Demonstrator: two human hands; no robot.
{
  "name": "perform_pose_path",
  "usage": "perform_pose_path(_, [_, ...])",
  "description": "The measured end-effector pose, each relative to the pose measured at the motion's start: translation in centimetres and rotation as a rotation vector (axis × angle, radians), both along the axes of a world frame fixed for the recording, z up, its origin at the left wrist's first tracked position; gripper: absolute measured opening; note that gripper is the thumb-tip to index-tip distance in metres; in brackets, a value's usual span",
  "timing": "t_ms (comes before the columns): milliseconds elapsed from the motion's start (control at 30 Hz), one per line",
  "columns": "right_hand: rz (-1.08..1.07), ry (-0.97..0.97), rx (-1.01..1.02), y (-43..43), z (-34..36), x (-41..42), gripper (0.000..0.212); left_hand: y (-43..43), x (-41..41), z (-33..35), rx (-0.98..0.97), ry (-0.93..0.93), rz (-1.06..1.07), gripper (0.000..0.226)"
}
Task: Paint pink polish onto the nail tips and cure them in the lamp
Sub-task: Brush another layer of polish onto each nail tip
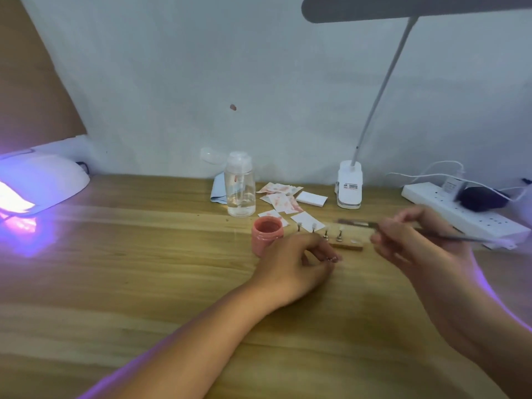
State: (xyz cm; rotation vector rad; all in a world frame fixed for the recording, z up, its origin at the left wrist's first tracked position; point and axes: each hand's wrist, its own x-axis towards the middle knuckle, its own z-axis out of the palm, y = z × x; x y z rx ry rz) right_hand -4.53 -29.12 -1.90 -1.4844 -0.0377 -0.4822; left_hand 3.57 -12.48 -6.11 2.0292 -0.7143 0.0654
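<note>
An open pot of pink polish [267, 235] stands on the wooden table. Right of it a small wooden holder [345, 243] carries several metal stands with nail tips [339, 236]. My left hand [299, 264] rests on the table just in front of the pot, pinching a small stand with a pink nail tip [331, 258]. My right hand [411, 240] grips a thin brush [359, 223], its bristles pointing left above the holder. The white curing lamp [37, 185] glows purple at the far left.
A clear pump bottle [240, 185] stands behind the pot, with pink-stained paper wipes [280, 201] and a white pad [311, 198] beside it. A clip-on desk lamp [349, 185] and a white power strip [460, 214] with plugs sit at the back right.
</note>
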Motion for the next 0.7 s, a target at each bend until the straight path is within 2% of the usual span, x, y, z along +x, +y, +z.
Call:
perform_pose_path(100, [-0.061,0.076,0.094,-0.9,-1.7,-0.7,0.018,0.1,0.0,-0.1,-0.022,0.018,-0.024,0.028])
perform_pose_path(200, [-0.09,0.099,0.096,-1.3,-2.5,-0.6,0.025,0.2,0.2,-0.2,-0.031,0.025,-0.039,0.026])
perform_pose_path(400, [-0.02,0.087,0.086,-1.0,-2.8,-0.5,0.006,0.4,0.3,-0.6,0.003,-0.024,-0.071,0.02])
perform_pose_path(600, [0.047,0.046,0.087,-0.7,-2.3,-0.9,0.015,0.6,0.4,-0.8,0.067,-0.083,-0.058,0.011])
perform_pose_path(700, [0.056,0.076,0.05,-0.7,-2.2,-0.8,0.009,0.6,0.4,-0.9,0.099,-0.087,-0.052,0.011])
